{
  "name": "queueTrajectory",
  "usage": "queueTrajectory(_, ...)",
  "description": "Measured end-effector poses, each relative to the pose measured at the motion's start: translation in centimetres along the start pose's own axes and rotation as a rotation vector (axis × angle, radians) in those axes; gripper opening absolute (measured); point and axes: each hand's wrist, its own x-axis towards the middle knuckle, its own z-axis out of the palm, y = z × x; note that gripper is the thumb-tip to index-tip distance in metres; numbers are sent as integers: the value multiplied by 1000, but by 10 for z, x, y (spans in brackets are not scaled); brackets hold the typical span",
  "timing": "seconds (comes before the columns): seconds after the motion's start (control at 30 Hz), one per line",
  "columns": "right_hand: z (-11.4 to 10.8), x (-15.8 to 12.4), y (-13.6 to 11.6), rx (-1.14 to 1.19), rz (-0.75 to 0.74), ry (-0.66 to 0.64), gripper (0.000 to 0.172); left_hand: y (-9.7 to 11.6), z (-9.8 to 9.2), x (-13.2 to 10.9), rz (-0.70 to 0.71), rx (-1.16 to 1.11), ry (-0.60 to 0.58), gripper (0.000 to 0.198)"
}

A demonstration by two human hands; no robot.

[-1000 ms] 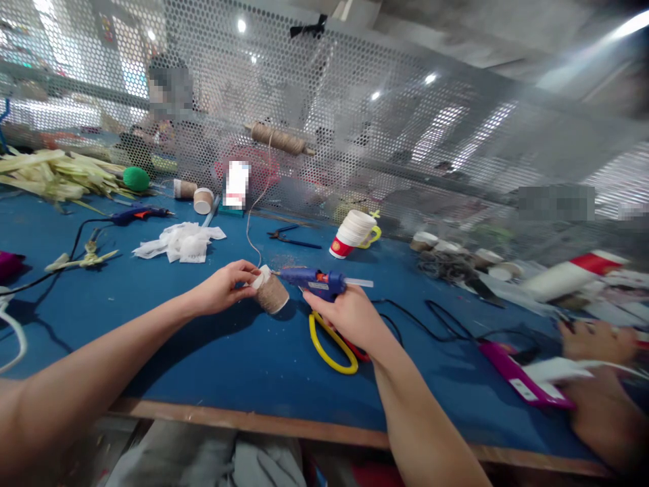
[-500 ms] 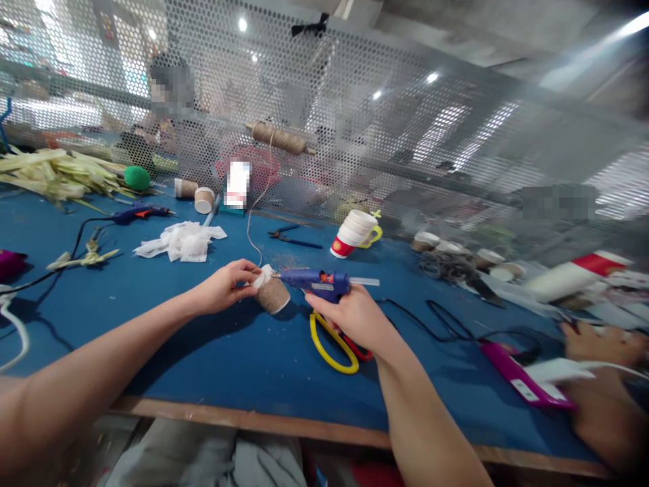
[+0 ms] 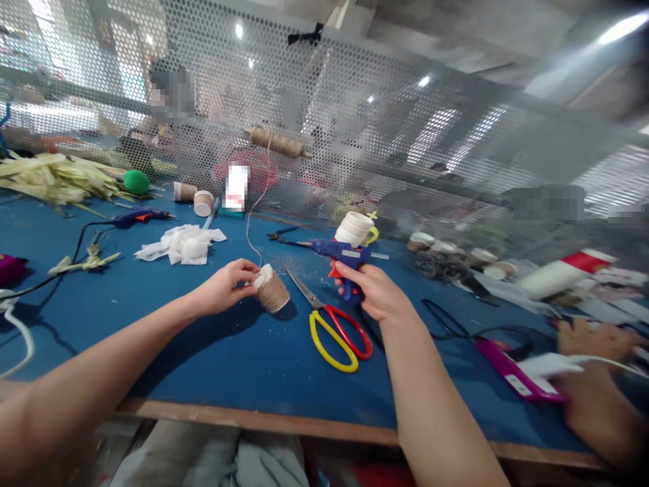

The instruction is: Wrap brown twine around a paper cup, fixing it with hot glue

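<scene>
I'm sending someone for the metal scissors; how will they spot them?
On the blue tabletop, the left hand holds a brown, white-rimmed cup and the right hand grips a blue plastic glue gun. The metal scissors lie between them, nearer the front edge; one yellow and one red handle loop set them apart.

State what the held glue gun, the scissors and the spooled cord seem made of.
Held glue gun: probably plastic, smooth blue. Scissors: blades likely metal, grey with a sheen; handles smooth red and yellow, perhaps plastic. Spooled cord: matt brown, perhaps jute.
</scene>
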Motion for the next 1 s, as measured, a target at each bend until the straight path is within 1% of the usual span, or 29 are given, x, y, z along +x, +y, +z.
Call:
queueTrajectory(0.07, -2, 13, 5, -68, 54, 71, 12, -1, 0, 0, 9, 24, 13, 14)
queueTrajectory(0.2, 2, 38, 21, -189, 98, 94, 19, -2, 0, 0, 20, 82, 40, 14)
queueTrajectory(0.3, 4, 54, 35, -310, 98, 131, 21, -1, -1, 0, 32, 141, 54, 13)
queueTrajectory(0.43, 2, 69, 46, -538, 69, 246, 26, 2, -2, 0, 63, 230, 70, 12)
queueTrajectory(0.5, 0, 73, 47, -655, 57, 304, 25, 4, -2, 0, 80, 261, 85, 11)
queueTrajectory(0.6, -2, 73, 44, -784, 41, 350, 23, 6, -2, -1, 98, 292, 92, 11)
queueTrajectory(0.7, 3, 63, 33, -868, 9, 406, 32, 9, -1, -1, 103, 320, 98, 12)
queueTrajectory(0.73, 7, 59, 27, -890, -27, 414, 34, 10, -1, -2, 103, 329, 103, 12)
queueTrajectory(0.77, 13, 53, 21, -903, -84, 404, 33, 10, 0, -2, 106, 338, 104, 12)
queueTrajectory(0.8, 21, 47, 15, -910, -164, 366, 27, 11, 0, -2, 110, 349, 101, 12)
queueTrajectory(0.83, 30, 41, 8, -903, -329, 257, 24, 11, 1, -3, 115, 360, 98, 12)
queueTrajectory(0.87, 39, 35, 2, -861, -479, 131, 25, 12, 1, -3, 120, 373, 93, 12)
queueTrajectory(0.9, 49, 29, -3, -824, -585, 18, 28, 13, 2, -4, 124, 387, 93, 12)
queueTrajectory(0.93, 59, 24, -8, -826, -640, -96, 31, 14, 2, -4, 127, 402, 94, 12)
queueTrajectory(0.97, 67, 19, -12, -861, -655, -182, 33, 15, 2, -4, 130, 415, 96, 12)
queueTrajectory(1.0, 75, 15, -15, -901, -642, -238, 35, 16, 3, -5, 134, 425, 95, 12)
